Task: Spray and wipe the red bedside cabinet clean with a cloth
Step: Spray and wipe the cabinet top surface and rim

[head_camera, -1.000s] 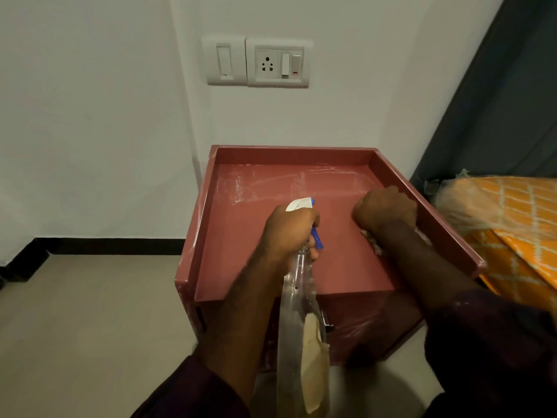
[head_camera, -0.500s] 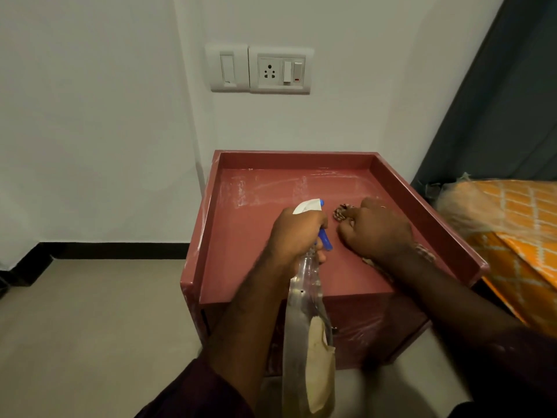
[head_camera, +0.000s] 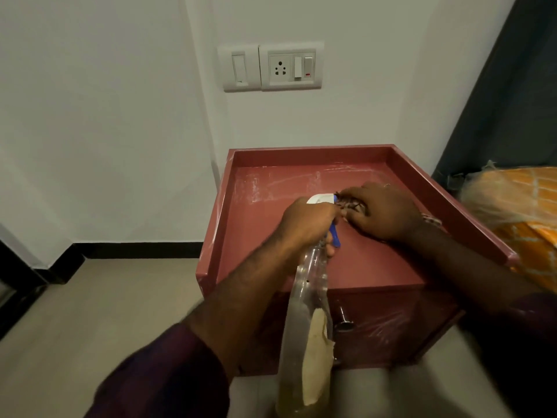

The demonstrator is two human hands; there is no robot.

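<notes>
A red bedside cabinet (head_camera: 310, 158) stands against a white wall. Its top is a shallow tray with a raised rim on the left, back and right and an open front. Inside that tray lies a crumpled dark-and-pale patterned cloth (head_camera: 351, 205), near the middle. The right hand (head_camera: 385, 211) presses down on the cloth, with its fingers bent round the bunched fabric. Pale wet streaks (head_camera: 289, 182) mark the tray's floor toward the back wall. The front of the tray floor looks plain red.

The left hand (head_camera: 307, 224) is clamped round the neck of a clear plastic spray bottle (head_camera: 307, 297), just beside the right hand and the cloth. The bottle's white head (head_camera: 321, 198) is over the tray and its blue trigger (head_camera: 334, 236) shows under the fingers. The body hangs down in front of the cabinet. It holds only a little yellowish liquid (head_camera: 289, 399) at its base, and a torn tan label (head_camera: 316, 351) peels from its side.

A metal knob (head_camera: 343, 321) sticks out of the cabinet's front. A white switch-and-socket plate (head_camera: 272, 66) sits on the wall above. Orange patterned bedding (head_camera: 521, 203) lies to the right, under a dark curtain (head_camera: 518, 86).
</notes>
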